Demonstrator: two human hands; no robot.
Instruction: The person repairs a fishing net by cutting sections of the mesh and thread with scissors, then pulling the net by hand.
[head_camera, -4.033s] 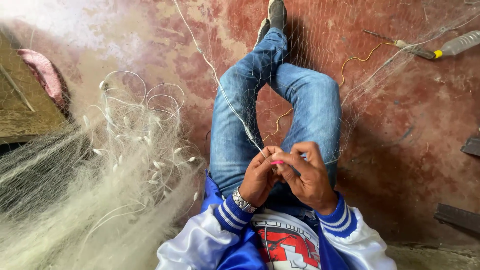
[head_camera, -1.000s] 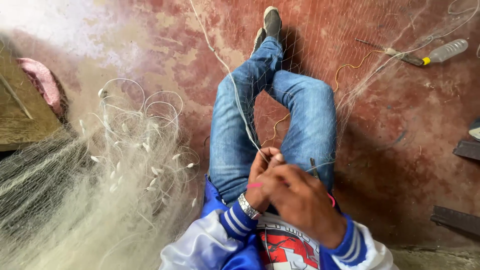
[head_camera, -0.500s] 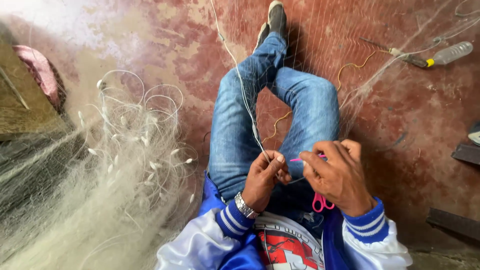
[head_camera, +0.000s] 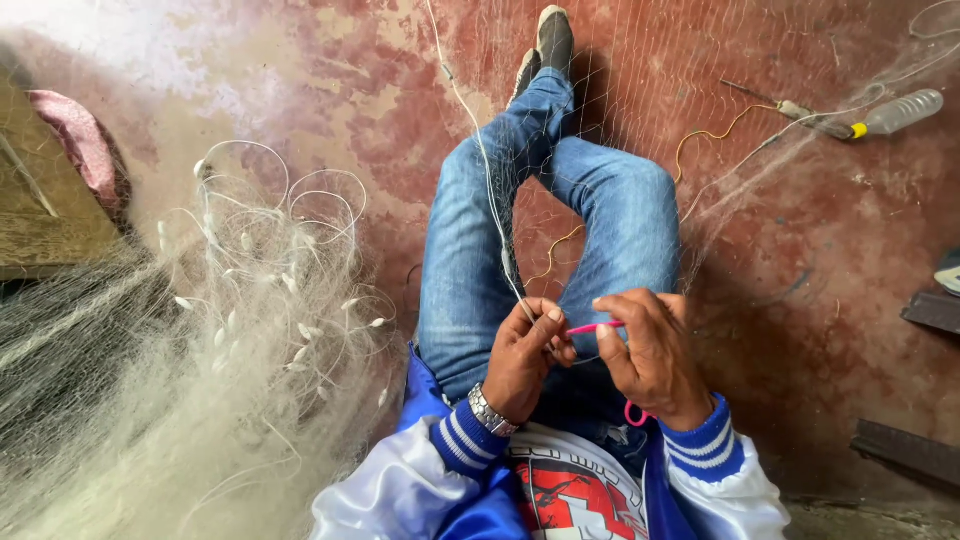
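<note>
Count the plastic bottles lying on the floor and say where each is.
1. A clear plastic bottle with a yellow cap lies on the red floor at the upper right, beyond the person's bent knee. Others may be hidden under the heap of net on the left.

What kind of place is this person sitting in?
Probably a net-mending spot in a fishing yard or shed. A big heap of pale fishing net lies on the worn red floor, fine mesh drapes the person's legs, and both hands work a pink tool into a white line.

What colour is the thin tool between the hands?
Pink; the thin tool shows best in the head view.
</note>
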